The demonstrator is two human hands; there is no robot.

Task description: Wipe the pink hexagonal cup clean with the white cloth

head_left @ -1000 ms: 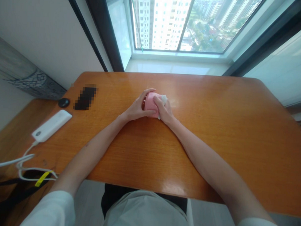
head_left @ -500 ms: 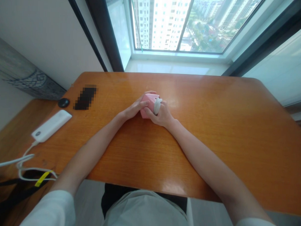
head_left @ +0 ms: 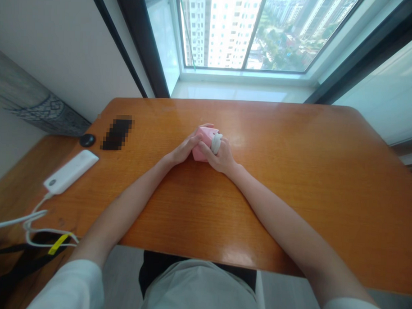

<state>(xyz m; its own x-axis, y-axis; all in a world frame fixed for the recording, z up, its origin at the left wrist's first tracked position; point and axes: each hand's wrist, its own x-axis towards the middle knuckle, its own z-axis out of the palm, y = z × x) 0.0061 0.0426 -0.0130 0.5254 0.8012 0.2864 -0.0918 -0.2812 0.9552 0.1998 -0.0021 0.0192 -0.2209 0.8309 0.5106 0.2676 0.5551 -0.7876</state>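
A small pink box-like object point(head_left: 200, 154) is held between my two hands near the middle of the wooden table point(head_left: 197, 208). My left hand point(head_left: 188, 146) wraps round its left side, with the thumb on top and fingers along the far side. On its right side is a white looped band or cable point(head_left: 216, 143). My right hand point(head_left: 222, 157) closes on the object's right side beside the white loop, thumb over the near face. The fingertips of my right hand are mostly hidden.
At the left of the table lie a blurred dark rectangle point(head_left: 116, 133), a round black item point(head_left: 87, 140) and a white power bank point(head_left: 71, 172) with white cables point(head_left: 29, 225). Black straps with a yellow tag point(head_left: 58, 244) sit at the lower left. A window is beyond the table.
The thumbs have shifted slightly on the pink object, and the right hand has turned a little with the white loop. The object stays in both hands at nearly the same place.
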